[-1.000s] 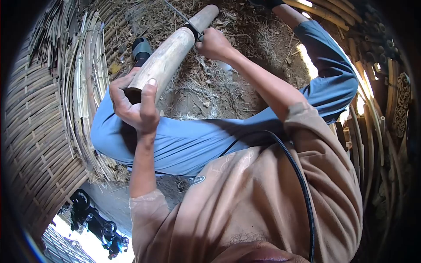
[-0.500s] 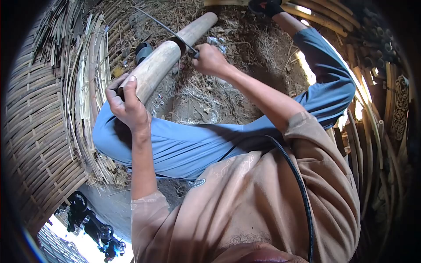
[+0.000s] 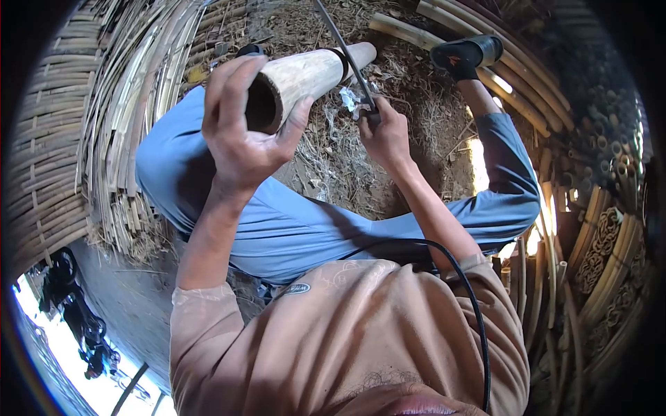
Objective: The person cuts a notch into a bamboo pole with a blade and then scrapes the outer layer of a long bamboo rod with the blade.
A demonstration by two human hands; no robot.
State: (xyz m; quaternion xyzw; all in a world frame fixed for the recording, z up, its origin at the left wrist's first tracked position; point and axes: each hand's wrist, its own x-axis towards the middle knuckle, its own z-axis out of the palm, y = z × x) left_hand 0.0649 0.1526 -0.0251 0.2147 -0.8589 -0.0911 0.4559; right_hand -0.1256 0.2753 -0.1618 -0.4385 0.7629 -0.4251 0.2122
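A thick, pale bamboo tube (image 3: 305, 75) slants away from me, its hollow near end facing my chest. My left hand (image 3: 243, 132) grips that end, with the fingers over the far side and the thumb along the near side. A dark ring circles the tube towards its far end. In my right hand (image 3: 388, 132) is the dark handle of a long narrow blade (image 3: 341, 41). The blade crosses over the tube at the dark ring, and its tip runs out of the top of the view.
Split bamboo strips (image 3: 132, 104) lie in a pile beside a woven bamboo panel (image 3: 52, 152) at left. Bamboo poles (image 3: 513, 69) lie by my shoe at upper right. Dry litter covers the ground (image 3: 333, 159). A parked motorcycle (image 3: 73, 305) stands at lower left.
My left hand has shifted round the tube's near end, which now tips up so its hollow shows. My right hand has moved right and down in view with the blade.
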